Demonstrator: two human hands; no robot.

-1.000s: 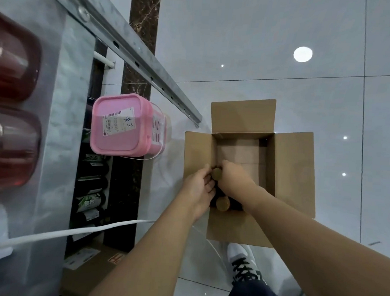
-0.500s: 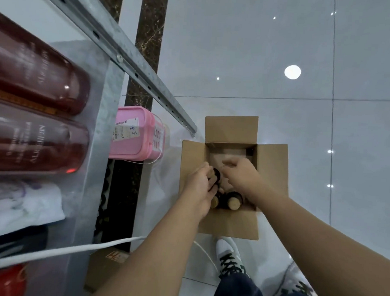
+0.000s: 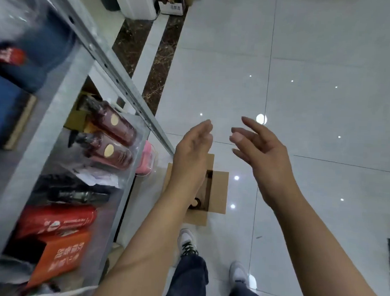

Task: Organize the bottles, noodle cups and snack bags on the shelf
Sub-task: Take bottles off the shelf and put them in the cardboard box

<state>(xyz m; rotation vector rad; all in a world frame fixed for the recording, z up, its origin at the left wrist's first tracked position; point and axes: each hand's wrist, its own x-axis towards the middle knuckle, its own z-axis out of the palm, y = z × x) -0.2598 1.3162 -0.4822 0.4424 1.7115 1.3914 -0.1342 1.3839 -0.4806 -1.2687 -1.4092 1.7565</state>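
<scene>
Both my hands hang in the air above the floor, empty, fingers relaxed. My left hand (image 3: 194,147) is over the open cardboard box (image 3: 219,193) and hides much of it; a dark bottle with a cork-coloured cap (image 3: 196,202) shows inside. My right hand (image 3: 256,146) is to the right of the box. On the metal shelf (image 3: 63,110) at left lie two dark red bottles (image 3: 114,135), a black bottle (image 3: 75,195), a red packet (image 3: 59,219) and an orange packet (image 3: 62,256).
A pink plastic tub (image 3: 147,159) sits on the floor between shelf and box. The shelf's metal rail (image 3: 129,89) runs diagonally past my left hand. My two white shoes (image 3: 186,241) stand on the glossy white tiles below the box. Boxes sit at the far top.
Both hands came up out of the box, empty and with fingers spread. The view rose and pulled back, so the box looks smaller and more of the shelf shows.
</scene>
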